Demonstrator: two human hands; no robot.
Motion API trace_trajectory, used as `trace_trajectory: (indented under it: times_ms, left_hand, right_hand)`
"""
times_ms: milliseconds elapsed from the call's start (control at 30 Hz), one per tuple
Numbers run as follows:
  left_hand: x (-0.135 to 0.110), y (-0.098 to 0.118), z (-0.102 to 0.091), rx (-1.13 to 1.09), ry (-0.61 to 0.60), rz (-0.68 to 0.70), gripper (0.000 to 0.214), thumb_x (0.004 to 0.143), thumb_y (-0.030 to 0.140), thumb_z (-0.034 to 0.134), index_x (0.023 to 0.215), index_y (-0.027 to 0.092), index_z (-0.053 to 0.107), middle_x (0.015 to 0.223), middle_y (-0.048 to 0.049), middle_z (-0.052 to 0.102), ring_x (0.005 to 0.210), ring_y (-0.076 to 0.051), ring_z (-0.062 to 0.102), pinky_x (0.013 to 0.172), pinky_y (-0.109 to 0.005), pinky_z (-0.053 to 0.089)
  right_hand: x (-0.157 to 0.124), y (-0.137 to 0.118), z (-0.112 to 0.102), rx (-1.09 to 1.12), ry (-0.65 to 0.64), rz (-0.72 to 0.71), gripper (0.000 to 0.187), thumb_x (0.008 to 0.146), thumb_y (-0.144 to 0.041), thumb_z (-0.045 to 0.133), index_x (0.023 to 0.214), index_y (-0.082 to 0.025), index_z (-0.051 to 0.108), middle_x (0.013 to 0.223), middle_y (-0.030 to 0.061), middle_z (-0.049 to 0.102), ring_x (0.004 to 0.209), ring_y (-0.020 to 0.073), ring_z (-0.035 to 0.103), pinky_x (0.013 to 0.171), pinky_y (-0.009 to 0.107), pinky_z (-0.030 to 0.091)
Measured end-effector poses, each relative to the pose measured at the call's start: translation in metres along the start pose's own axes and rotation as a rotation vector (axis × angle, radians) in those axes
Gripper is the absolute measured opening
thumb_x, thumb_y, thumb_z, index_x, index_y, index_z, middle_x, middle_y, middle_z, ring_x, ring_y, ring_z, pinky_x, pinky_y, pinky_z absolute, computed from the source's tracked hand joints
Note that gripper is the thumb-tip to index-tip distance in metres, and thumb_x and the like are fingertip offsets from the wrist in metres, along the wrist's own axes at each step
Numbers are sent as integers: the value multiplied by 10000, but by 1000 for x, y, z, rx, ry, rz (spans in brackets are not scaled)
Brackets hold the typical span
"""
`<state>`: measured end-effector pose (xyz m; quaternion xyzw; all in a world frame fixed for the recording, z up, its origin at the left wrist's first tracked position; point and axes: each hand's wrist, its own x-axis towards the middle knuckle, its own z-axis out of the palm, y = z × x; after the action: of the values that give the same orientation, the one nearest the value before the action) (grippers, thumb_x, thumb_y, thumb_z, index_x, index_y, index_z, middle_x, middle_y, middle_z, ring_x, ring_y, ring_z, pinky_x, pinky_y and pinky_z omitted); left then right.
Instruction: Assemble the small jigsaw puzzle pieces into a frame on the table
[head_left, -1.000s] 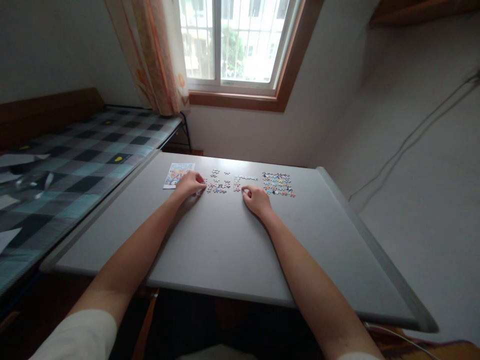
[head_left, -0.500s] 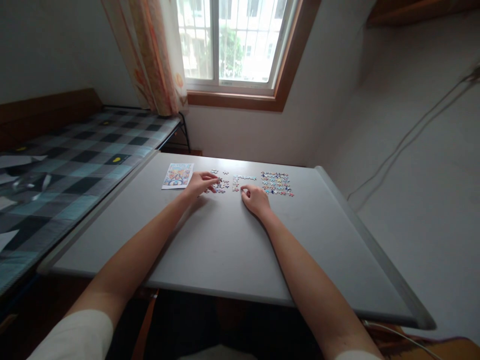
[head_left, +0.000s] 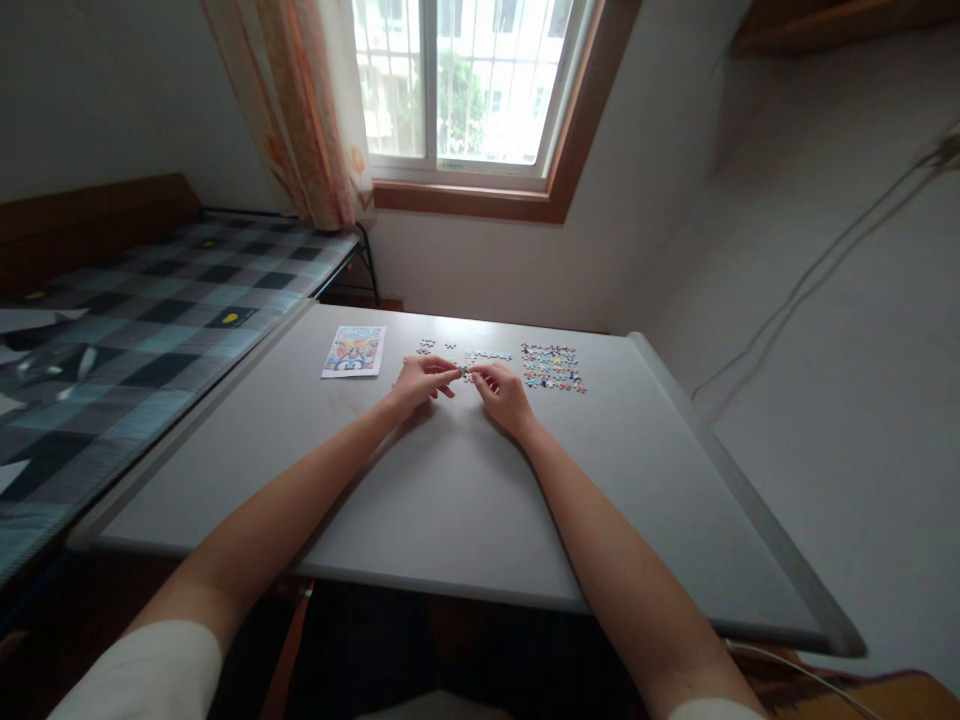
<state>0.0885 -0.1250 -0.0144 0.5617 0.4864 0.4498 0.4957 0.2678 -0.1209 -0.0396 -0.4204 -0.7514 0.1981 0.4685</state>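
Left hand [head_left: 420, 380] pinches a small puzzle piece [head_left: 461, 372] between thumb and finger, over the table's [head_left: 450, 480] far half. Right hand [head_left: 505, 397] just to its right, fingertips narrowed beside that piece; whether they grip it, I cannot tell. Puzzle strip [head_left: 492, 355] just beyond. Loose pieces [head_left: 553, 367] at right. Picture card [head_left: 355, 351] flat at left.

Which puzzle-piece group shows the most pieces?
The rightmost group, beside the right hand: a broad block; the middle group shows mainly a thin strip, the left group scattered pieces.
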Motion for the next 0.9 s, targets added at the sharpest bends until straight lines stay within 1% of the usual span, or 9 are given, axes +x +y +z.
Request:
trace_trajectory:
  times_ms: [167,333,467,600,733,900]
  left_hand:
    - [-2,-2,4,-28,-27,20,307,651,376,761,781,116,664,769,-91,713,536,-124,639,442,-186,395]
    - [-2,-3,6,-36,-10,46,318,638,373,772,770,107,662,731,-87,704,547,-126,637,453,-193,416]
    - [-2,-4,6,-31,10,69,343,620,381,785,768,100,655,747,-95,704,557,-140,651,446,-198,423]
    - [-2,-5,6,-36,9,58,373,610,402,794,770,103,640,742,-98,703,602,-171,675,462,-211,453]
    - [-2,-6,7,-11,-2,50,384,618,424,789,772,107,636,722,-96,702,605,-175,679,459,-208,456]
    - [-1,-8,7,-13,33,53,380,613,419,793,768,109,635,710,-92,702,630,-188,686,453,-207,456]
  right_hand:
    - [0,-1,0,22,-21,-9,207,872,-297,512,855,-181,682,822,47,643,665,129,558,631,262,461]
    - [0,1,2,35,-21,24,213,864,-282,493,890,-177,677,839,50,667,707,141,584,663,272,465]
    - [-1,1,2,48,-21,44,233,870,-300,478,890,-175,673,843,52,680,731,150,602,677,279,468]
    - [-1,0,2,39,-29,62,218,860,-308,500,895,-176,670,851,52,685,707,141,601,657,267,469]
    - [0,0,2,38,-35,80,208,855,-312,511,893,-176,664,845,51,686,703,139,605,650,262,473]
    - [0,0,1,39,-10,80,183,854,-299,518,881,-177,651,806,39,669,687,131,599,642,255,473]
